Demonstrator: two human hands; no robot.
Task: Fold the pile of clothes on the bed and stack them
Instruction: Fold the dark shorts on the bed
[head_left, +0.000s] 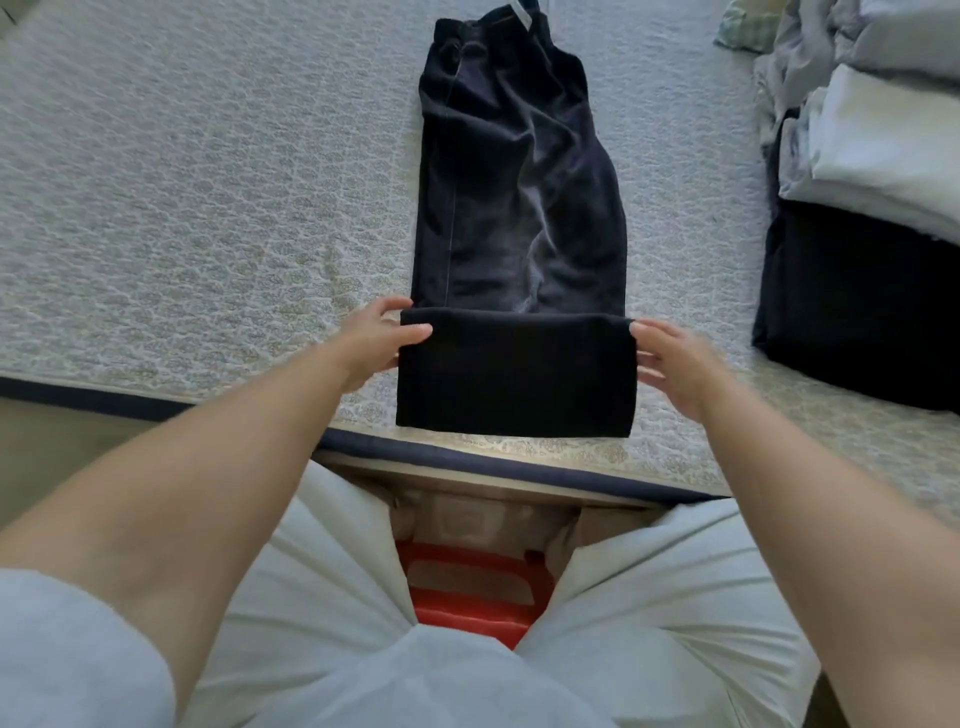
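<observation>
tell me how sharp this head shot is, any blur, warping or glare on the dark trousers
Head view: wide-angle warping bows the bed edge; the right hand is smeared by motion blur, the left hand is a little crisper; the dark trousers show a soft grey sheen mid-leg, while the folded end is near featureless black; the stack of folded clothes at right looks soft.

Bare forearms — pale grey short sleeves (62, 649), light trousers (649, 597)
</observation>
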